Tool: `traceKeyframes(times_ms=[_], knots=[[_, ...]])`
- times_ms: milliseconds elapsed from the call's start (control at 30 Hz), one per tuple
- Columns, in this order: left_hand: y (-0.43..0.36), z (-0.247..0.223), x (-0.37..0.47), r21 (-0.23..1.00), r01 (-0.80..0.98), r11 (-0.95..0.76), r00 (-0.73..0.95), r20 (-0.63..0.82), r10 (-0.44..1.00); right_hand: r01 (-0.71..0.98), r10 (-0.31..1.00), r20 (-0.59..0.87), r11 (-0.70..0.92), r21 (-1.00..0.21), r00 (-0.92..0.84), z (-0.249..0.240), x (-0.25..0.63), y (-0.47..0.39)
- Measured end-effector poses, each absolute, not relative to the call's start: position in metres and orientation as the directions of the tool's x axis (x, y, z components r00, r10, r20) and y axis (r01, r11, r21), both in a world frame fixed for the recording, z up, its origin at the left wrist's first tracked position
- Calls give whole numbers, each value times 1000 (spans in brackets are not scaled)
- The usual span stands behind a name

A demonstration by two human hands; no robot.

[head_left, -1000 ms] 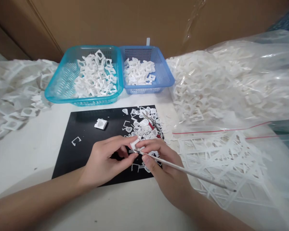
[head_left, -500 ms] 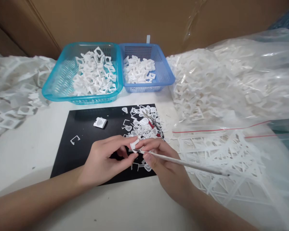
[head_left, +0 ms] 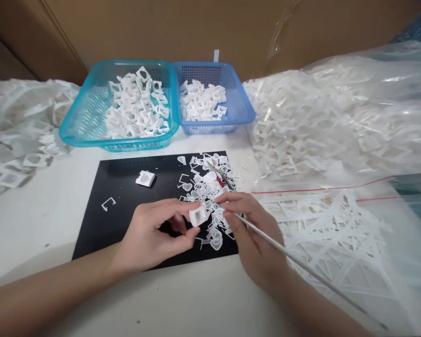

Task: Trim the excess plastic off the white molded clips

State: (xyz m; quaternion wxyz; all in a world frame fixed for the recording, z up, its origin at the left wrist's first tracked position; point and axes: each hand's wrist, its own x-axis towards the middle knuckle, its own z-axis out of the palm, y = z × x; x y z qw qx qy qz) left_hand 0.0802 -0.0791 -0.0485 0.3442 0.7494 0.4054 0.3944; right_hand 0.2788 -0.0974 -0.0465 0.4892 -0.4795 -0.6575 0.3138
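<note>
Between thumb and index finger, my left hand [head_left: 161, 234] pinches a small white plastic part [head_left: 198, 216] whose squarish opening faces me. My right hand [head_left: 256, 234] grips a long, thin, pale rod-like tool [head_left: 301, 265] near its front end, with the rear end slanting down to the right. The tool's tip is near the part but appears apart from it. Below both hands lies a black mat [head_left: 115, 234] with a heap of thin white scraps [head_left: 205, 187]. A second white plastic part [head_left: 146, 178] rests on the mat, and a thin C-shaped scrap [head_left: 108, 204] lies to its left.
Behind the mat stand a teal basket [head_left: 87, 140] and a blue basket [head_left: 217, 125], both holding white parts. A pointed metal tool with red [head_left: 224, 177] lies among the scraps. Clear bags of white pieces [head_left: 337, 121] and flat white frames [head_left: 337, 243] fill the right.
The rod-like tool has drawn away from the white part, and my right hand has moved slightly right. In my left hand the part has turned, bringing its opening into sight.
</note>
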Motion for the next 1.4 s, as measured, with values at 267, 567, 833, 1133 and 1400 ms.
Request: traceKeyframes(times_ms=[267,567,833,1133,1400], knots=[[-79,-50,79,999,39,-36,365,19,931,498,894,438,339,-798,93,-38,294,-89],[-78,-56,80,994,-18,106,397,-90,914,359,905,376,424,-831,-197,-35,272,-101],[-79,-57,80,999,19,33,410,-37,911,431,900,367,436,-790,-236,-37,272,-102],[-79,-56,81,999,6,53,409,-51,911,601,813,521,559,-572,-261,-44,266,-104],[-78,-51,84,995,-41,87,366,-66,928,618,761,549,625,-477,-346,-58,266,-108]])
